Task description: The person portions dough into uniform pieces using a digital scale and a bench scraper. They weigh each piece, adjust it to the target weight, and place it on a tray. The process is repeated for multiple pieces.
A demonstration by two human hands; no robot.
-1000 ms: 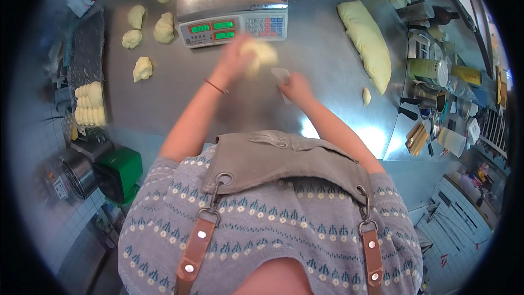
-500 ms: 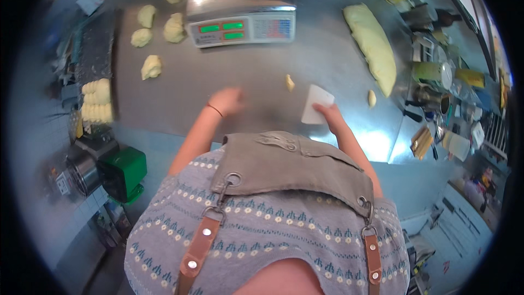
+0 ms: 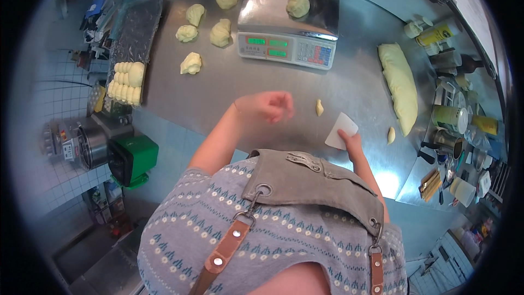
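Because my left hand [image 3: 272, 106] has nothing that I can see in it, its fingers hang loosely curled over the brushed grey steel bench [image 3: 213, 90], half open, a little blurred. My right hand [image 3: 352, 141] is closed on one edge of a thin, white, flat scraper [image 3: 338, 133], thumb laid across its face; pinching it there, I judge, leaves the opposite edge free. The round, pale-yellow dough lump [image 3: 298, 4] rests on the shiny metal pan of the white-fronted digital scale [image 3: 256, 13], presumably so its weight can show on the green-lit displays, which face me. Just left of the scraper lies a small, pointed, pale-yellow dough scrap [image 3: 320, 108], within easy reach of both hands. The long, smooth, pale-yellow dough slab [image 3: 399, 90] lies on my right, the scraper's side, with a small oval dough piece [image 3: 391, 135] near its lower end. Left of the scale, five rough, pale-yellow dough lumps [image 3: 221, 33] sit mostly apart, perhaps so they won't stick together.
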